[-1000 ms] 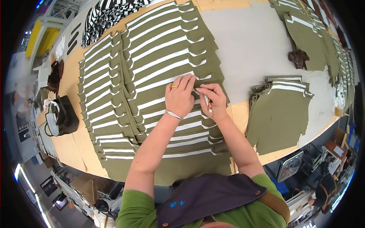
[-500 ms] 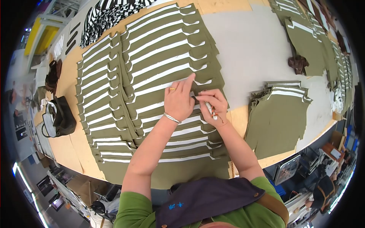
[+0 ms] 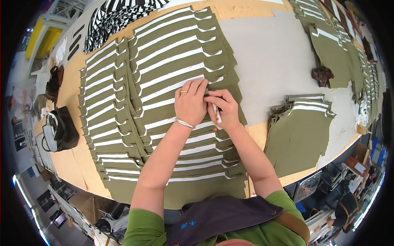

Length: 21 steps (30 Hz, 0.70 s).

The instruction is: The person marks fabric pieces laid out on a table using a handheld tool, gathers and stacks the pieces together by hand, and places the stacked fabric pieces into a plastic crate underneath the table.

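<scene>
While the left hand (image 3: 191, 102) lies palm down, fingers extended, on the striped cloth (image 3: 164, 112) covering part of the table (image 3: 74, 166), the right hand (image 3: 225, 108), just beside it, grasps a white, apparently pen-like tool (image 3: 216, 112) in curled fingers.

Your bare left forearm (image 3: 161, 152) and right forearm (image 3: 255, 156) reach forward, angled inward. Your left hand (image 3: 191, 101) is palm down, fingers extended side by side, pointing ahead and slightly right. Your right hand (image 3: 224, 110), just beside it, is curled, its fingers bent into a pinch, fingertips toward the left hand.
</scene>
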{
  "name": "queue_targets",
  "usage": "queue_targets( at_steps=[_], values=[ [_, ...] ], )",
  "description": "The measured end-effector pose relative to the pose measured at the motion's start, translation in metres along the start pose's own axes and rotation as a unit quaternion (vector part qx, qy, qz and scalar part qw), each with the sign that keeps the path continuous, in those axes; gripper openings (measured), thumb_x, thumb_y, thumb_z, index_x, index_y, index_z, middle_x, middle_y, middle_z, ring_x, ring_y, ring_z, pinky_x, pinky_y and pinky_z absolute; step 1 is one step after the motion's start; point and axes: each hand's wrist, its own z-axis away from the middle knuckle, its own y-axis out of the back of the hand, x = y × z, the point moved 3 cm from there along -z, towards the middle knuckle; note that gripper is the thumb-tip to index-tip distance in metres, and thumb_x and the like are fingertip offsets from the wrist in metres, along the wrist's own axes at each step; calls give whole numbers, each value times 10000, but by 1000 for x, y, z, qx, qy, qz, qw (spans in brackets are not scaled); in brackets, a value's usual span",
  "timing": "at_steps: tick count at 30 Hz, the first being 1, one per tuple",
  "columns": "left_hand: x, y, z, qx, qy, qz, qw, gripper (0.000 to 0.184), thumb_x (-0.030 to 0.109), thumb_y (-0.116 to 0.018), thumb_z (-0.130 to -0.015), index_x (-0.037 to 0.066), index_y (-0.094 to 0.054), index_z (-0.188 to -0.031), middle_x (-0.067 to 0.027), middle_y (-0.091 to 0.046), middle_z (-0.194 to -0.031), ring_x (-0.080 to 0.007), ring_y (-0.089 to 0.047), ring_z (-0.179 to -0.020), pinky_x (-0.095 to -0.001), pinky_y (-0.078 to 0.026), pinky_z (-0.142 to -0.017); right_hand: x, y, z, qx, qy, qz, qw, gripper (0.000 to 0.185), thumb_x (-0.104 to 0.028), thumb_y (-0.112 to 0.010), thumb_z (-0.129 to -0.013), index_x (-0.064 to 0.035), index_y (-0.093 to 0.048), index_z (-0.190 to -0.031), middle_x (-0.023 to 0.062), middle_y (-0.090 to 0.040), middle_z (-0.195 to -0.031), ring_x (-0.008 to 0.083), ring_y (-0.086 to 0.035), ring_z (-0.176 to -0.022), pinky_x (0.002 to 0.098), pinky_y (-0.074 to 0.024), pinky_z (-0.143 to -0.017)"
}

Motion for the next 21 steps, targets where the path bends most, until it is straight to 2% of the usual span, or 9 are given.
queue_targets(
  at_steps=[3, 4, 7, 12, 14, 21],
  values=[
    [0, 5, 0, -16, 14, 21, 1000, 507, 27, -582, -694, 108, -605, -1194, -13, -600, -1208, -223, -538, -1128, -372, -405, -906, -7, 4, 2, -16, 15, -40, 999, 295, 87, -697, -692, -80, -719, -933, 109, -625, -976, 220, -651, -869, 283, -534, -707],
    [-2, 6, -1, -21, 21, 30, 999, 516, 24, -577, -694, 107, -598, -1202, -15, -599, -1210, -229, -536, -1129, -377, -405, -905, -7, 8, -3, 7, 3, -42, 999, 278, 94, -690, -706, -79, -722, -922, 106, -627, -970, 218, -652, -874, 286, -535, -723],
    [-25, 2, -7, -52, 87, 161, 982, 535, 10, -562, -694, 104, -581, -1220, -22, -589, -1227, -242, -528, -1137, -392, -403, -919, -14, 18, -24, 66, -27, -45, 996, 249, 105, -673, -753, -81, -727, -909, 95, -629, -969, 202, -647, -888, 287, -529, -762],
    [-15, 1, -29, 9, 11, 19, 1000, 534, 1, -574, -697, 114, -586, -1219, -20, -580, -1256, -239, -515, -1176, -398, -402, -948, 7, 8, -47, 70, -28, -8, 997, 242, 83, -668, -756, -80, -718, -928, 95, -624, -970, 204, -639, -842, 283, -522, -726],
    [-15, -6, -28, 3, -3, -7, 1000, 547, -16, -559, -695, 125, -589, -1222, -13, -572, -1278, -243, -513, -1186, -403, -409, -955, 11, 5, -50, 41, -19, 2, 999, 243, 67, -667, -744, -79, -714, -932, 102, -623, -956, 233, -640, -809, 292, -525, -695],
    [-15, -6, -31, 10, -19, -32, 999, 481, 57, -614, -704, 128, -608, -1179, -2, -595, -1229, -211, -535, -1144, -375, -393, -948, 13, -1, -39, 6, 9, 31, 999, 225, 56, -682, -710, -89, -713, -880, 96, -634, -933, 229, -648, -796, 294, -536, -674]
  ],
)
